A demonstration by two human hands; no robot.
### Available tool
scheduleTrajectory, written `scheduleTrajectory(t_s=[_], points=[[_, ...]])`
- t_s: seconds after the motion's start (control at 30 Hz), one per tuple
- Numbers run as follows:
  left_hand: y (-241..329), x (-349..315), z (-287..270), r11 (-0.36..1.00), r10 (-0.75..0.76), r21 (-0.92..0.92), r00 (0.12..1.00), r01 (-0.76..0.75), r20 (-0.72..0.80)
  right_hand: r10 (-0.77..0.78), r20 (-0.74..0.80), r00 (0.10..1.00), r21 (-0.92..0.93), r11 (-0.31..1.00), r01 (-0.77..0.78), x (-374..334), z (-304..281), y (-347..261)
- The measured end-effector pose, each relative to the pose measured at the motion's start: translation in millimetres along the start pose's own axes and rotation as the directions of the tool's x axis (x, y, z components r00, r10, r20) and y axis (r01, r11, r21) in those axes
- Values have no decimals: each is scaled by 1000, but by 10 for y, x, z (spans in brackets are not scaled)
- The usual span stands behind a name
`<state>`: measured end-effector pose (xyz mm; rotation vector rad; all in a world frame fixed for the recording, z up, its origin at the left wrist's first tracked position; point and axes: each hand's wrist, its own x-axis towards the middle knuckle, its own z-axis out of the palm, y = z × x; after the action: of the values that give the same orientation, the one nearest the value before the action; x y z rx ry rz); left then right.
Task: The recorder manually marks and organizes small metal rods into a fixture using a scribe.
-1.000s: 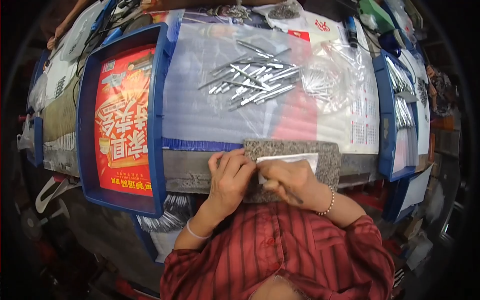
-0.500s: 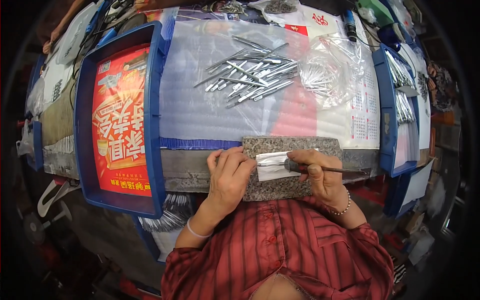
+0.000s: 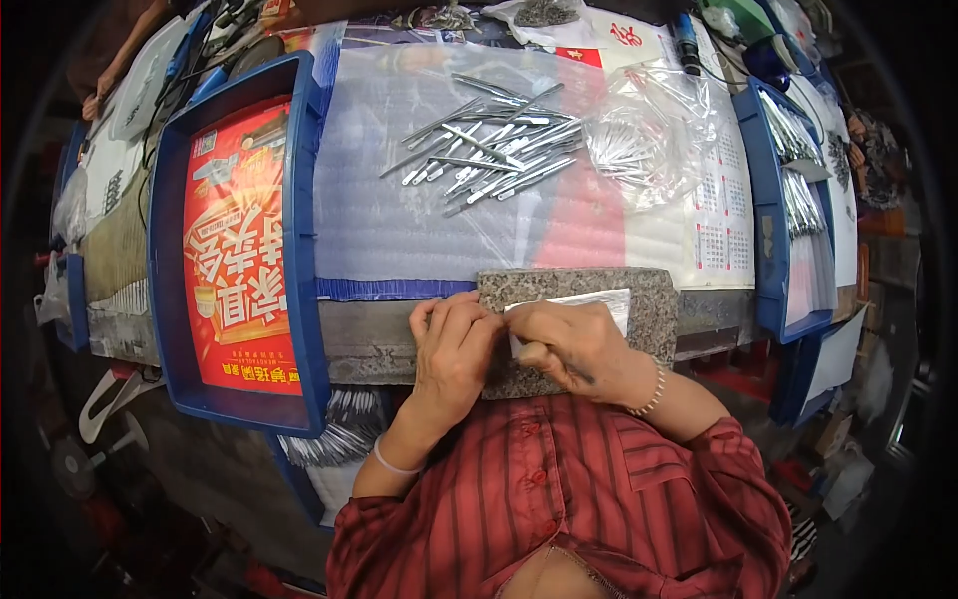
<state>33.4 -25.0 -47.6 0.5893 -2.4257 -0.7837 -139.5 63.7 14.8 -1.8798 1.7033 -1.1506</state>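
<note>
My left hand (image 3: 451, 349) rests at the left end of a speckled stone block (image 3: 654, 309), its fingers bent and the thumb and forefinger pressed together. Right against those fingertips is my right hand (image 3: 574, 344), curled closed over the block. Whatever lies between the two hands is hidden by the fingers. The dark-handled, thin-shafted tool is not clearly visible now. A folded white pad (image 3: 611, 304) on the block shows partly from under my right hand. Beyond the block, a loose pile of slim silver metal strips (image 3: 499, 140) lies on plastic sheeting (image 3: 399, 240).
A blue tray (image 3: 311, 250) with a red printed sheet stands at the left. A clear plastic bag (image 3: 649, 140) of metal pieces lies right of the pile. Another blue bin (image 3: 773, 230) holds metal strips at the right. More strips (image 3: 334, 429) sit below the table edge.
My right hand has moved left to meet my left hand and turned over. The tool's handle and shaft, seen in it before, are now hidden. My left hand has barely moved.
</note>
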Motion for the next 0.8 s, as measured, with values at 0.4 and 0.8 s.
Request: scheduleTrajectory(t_s=[0.4,0.8], points=[[12,42,-6,1000,15,-4,1000,-15,-6,273,1,962,-3,962,-273,-450,-296,203],[150,-84,-176,996,-80,-41,996,78,-46,693,-4,721,454,644,-616,-552,-586,56]])
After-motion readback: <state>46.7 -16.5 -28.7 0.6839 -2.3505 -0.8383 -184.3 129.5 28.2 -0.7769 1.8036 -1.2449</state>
